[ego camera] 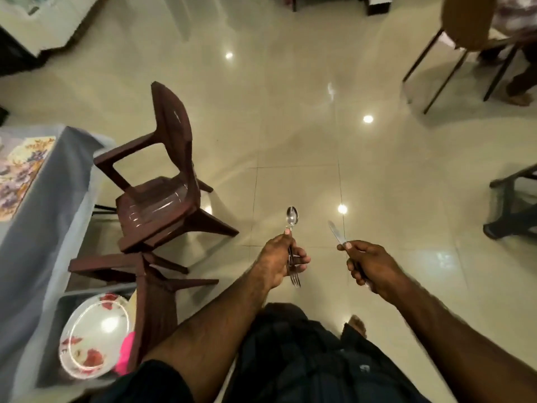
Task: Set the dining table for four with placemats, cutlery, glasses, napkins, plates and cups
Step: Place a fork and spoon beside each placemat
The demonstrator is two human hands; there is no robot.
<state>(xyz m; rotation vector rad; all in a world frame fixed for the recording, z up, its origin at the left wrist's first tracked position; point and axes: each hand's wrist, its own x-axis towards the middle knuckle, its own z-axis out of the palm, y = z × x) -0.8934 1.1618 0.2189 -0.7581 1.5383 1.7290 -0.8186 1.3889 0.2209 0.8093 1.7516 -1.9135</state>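
1. Your left hand (280, 258) has its grip curled round a spoon (291, 218) and a fork (295, 279) together; the spoon's bowl points up and away from you, the fork's tines point down toward you.
2. Your right hand (369, 264) has its grip curled round a knife (336, 231), blade angled up and to the left.
3. Both hands hold the cutlery in the air over the tiled floor (305, 126), well apart from the tabletop (37, 228).
4. On the tabletop's far part lies a flowered placemat (20, 173); near its close edge sits a flowered plate (94, 335), with something pink (126, 353) just beside it.
5. Two dark brown chairs (165, 181) stand along the tabletop's right edge.
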